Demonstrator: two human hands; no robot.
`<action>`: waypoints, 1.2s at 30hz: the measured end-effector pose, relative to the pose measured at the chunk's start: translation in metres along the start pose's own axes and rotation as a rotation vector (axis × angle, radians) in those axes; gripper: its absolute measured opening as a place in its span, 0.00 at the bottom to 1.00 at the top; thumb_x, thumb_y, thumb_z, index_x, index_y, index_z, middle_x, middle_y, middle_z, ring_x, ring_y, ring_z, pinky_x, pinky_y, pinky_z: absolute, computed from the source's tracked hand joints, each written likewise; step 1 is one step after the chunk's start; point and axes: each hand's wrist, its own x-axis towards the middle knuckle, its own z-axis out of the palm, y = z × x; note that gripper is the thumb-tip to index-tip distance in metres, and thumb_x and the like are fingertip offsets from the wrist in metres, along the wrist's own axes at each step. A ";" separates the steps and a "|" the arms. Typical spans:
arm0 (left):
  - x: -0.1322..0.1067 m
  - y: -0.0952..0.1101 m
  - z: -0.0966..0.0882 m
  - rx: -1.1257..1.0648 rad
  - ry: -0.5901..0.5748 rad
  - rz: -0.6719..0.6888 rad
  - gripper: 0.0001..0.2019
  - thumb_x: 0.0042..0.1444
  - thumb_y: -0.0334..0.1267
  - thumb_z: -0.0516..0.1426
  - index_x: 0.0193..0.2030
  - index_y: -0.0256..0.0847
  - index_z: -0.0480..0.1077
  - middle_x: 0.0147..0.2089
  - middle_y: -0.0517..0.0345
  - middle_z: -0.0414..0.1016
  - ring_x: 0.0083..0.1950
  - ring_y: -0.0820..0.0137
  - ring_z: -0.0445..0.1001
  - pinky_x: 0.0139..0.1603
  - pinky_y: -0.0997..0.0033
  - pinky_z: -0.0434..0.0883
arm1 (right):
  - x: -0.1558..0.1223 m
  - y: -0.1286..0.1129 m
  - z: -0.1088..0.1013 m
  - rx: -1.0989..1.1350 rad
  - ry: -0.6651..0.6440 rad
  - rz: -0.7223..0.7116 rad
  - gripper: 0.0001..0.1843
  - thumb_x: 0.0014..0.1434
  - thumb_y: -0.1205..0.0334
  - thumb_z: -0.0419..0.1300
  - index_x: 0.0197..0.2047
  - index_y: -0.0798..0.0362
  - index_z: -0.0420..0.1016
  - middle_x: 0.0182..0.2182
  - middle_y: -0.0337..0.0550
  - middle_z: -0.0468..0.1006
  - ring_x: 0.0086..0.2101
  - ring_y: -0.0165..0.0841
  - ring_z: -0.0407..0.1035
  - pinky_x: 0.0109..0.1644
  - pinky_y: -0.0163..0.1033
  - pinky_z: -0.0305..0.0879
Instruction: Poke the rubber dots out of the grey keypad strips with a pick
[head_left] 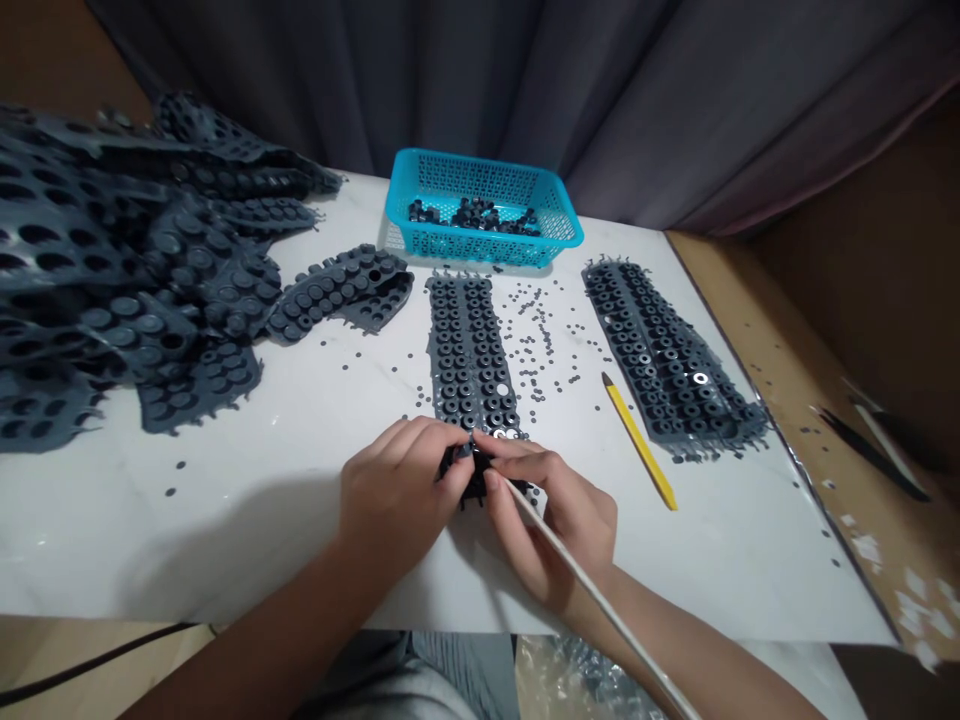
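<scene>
A dark grey rubber sheet (pixel 463 340) with rows of round, ring-shaped parts lies lengthwise in front of me. My left hand (pixel 401 490) is closed at its near end, with thumb and fingers pinching at the dark rubber. Against the same end, my right hand (pixel 559 515) grips a thin whitish rod-like tool (pixel 577 570), which runs back over my right forearm. The tool's tip is hidden between the fingers. A few bright white rings (pixel 504 434) show on the sheet just beyond my fingertips.
A blue basket (pixel 484 245) with small black parts stands at the back. Dark rubber sheets (pixel 172 270) are heaped at left. On the right lie another sheet (pixel 660 350), a yellow pencil-like tool (pixel 641 445) and dark tweezers-like tool (pixel 874 455). Small dark discs (pixel 536 340) dot the white table.
</scene>
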 end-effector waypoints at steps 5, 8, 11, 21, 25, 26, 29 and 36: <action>0.000 0.000 0.000 0.003 -0.002 0.001 0.05 0.51 0.28 0.56 0.31 0.41 0.71 0.29 0.63 0.76 0.29 0.72 0.74 0.31 0.74 0.68 | -0.002 0.001 0.002 -0.022 -0.006 -0.025 0.10 0.54 0.76 0.59 0.37 0.52 0.69 0.42 0.51 0.81 0.42 0.38 0.77 0.46 0.43 0.76; 0.000 0.000 0.000 0.010 -0.008 -0.007 0.05 0.51 0.28 0.56 0.31 0.42 0.70 0.29 0.64 0.77 0.29 0.72 0.75 0.31 0.74 0.67 | -0.003 0.003 0.003 -0.041 0.004 -0.051 0.11 0.54 0.76 0.59 0.38 0.52 0.69 0.41 0.50 0.81 0.41 0.38 0.77 0.45 0.44 0.77; 0.000 0.001 0.000 0.009 -0.014 -0.009 0.05 0.52 0.29 0.55 0.31 0.42 0.71 0.29 0.64 0.77 0.30 0.72 0.75 0.31 0.73 0.68 | -0.003 0.004 0.004 -0.058 -0.002 -0.068 0.12 0.55 0.76 0.58 0.39 0.51 0.69 0.41 0.49 0.81 0.41 0.37 0.77 0.45 0.44 0.78; 0.000 0.000 0.001 0.005 -0.010 -0.015 0.06 0.51 0.28 0.54 0.31 0.42 0.71 0.29 0.63 0.77 0.29 0.72 0.74 0.31 0.74 0.69 | -0.002 0.003 0.003 -0.051 0.012 -0.086 0.12 0.54 0.76 0.59 0.39 0.51 0.70 0.42 0.50 0.81 0.42 0.40 0.77 0.44 0.45 0.78; 0.001 0.000 0.000 -0.028 -0.015 -0.012 0.06 0.52 0.28 0.54 0.32 0.41 0.71 0.30 0.62 0.77 0.32 0.71 0.76 0.33 0.73 0.71 | -0.002 0.003 0.004 -0.057 0.006 -0.086 0.12 0.54 0.76 0.59 0.39 0.51 0.70 0.41 0.50 0.81 0.41 0.38 0.77 0.43 0.45 0.78; 0.000 0.000 0.000 -0.042 -0.011 -0.013 0.06 0.52 0.28 0.54 0.32 0.41 0.71 0.32 0.61 0.78 0.33 0.70 0.77 0.34 0.73 0.72 | -0.002 0.003 0.004 -0.056 0.009 -0.087 0.13 0.54 0.77 0.59 0.39 0.51 0.70 0.41 0.50 0.81 0.41 0.38 0.77 0.43 0.45 0.78; -0.001 0.000 0.000 -0.081 -0.012 -0.019 0.07 0.51 0.27 0.54 0.32 0.41 0.70 0.39 0.59 0.80 0.38 0.70 0.78 0.39 0.73 0.73 | -0.001 0.003 0.004 -0.057 0.016 -0.100 0.12 0.54 0.77 0.59 0.38 0.51 0.70 0.40 0.51 0.80 0.41 0.38 0.77 0.43 0.44 0.78; -0.003 -0.001 0.001 -0.073 -0.062 -0.066 0.06 0.52 0.28 0.54 0.32 0.42 0.70 0.33 0.62 0.79 0.34 0.71 0.77 0.35 0.75 0.72 | 0.001 0.000 0.003 -0.054 0.011 -0.071 0.10 0.54 0.76 0.59 0.36 0.52 0.70 0.38 0.51 0.81 0.38 0.37 0.78 0.40 0.42 0.77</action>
